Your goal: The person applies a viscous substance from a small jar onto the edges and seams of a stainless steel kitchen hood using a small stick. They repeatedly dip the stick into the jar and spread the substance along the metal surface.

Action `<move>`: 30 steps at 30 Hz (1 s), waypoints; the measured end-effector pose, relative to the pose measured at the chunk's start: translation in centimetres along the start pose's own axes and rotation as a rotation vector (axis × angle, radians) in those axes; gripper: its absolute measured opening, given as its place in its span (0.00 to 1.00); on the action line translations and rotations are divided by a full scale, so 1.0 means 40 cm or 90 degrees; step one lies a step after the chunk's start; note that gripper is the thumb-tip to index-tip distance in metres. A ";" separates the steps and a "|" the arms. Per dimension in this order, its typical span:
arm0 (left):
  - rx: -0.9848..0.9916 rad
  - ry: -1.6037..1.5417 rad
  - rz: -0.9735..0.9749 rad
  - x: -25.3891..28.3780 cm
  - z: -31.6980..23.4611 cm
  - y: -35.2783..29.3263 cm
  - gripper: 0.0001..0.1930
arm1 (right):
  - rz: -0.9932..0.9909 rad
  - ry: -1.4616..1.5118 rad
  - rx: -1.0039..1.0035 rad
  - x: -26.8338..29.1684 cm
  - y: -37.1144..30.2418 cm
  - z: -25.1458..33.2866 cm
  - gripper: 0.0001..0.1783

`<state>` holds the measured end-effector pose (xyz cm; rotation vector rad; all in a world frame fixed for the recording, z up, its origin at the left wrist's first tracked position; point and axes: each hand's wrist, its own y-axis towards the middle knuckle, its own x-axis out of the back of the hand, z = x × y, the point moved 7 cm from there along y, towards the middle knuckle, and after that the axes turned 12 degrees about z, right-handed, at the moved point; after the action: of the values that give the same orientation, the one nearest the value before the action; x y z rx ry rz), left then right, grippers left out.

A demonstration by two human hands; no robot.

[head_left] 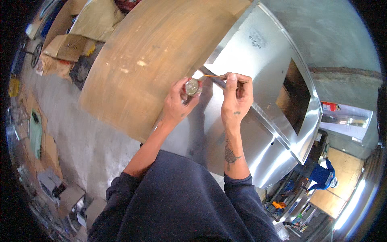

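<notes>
My left hand (176, 103) is closed around a small jar (192, 86) with a round, pale greenish end facing up and some red at its side. Just to the right, my right hand (236, 94) pinches a thin orange stick (211, 76) between thumb and fingers. The stick points left, its tip up beyond the jar and apart from it; what the tip is like is too small to tell. Both hands are above a shiny sheet-metal piece (238, 52) with a rectangular opening and a raised seam.
A wooden board (133, 68) lies left of the metal. Cardboard boxes (66, 47) are at the far left. At the lower right, a person in blue (322, 176) is near a bench with tools, including an orange one (278, 205). A lit tube lamp (350, 205) shows at the right rim.
</notes>
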<state>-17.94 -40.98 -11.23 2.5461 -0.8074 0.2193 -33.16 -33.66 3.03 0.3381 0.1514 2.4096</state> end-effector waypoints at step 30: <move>0.008 0.009 -0.015 0.007 0.003 -0.017 0.39 | -0.223 -0.033 0.059 0.244 0.643 -0.315 0.12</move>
<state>-17.32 -40.68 -11.51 2.5613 -0.7723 0.2346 -59.89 -46.94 -1.98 0.3829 0.2762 2.0500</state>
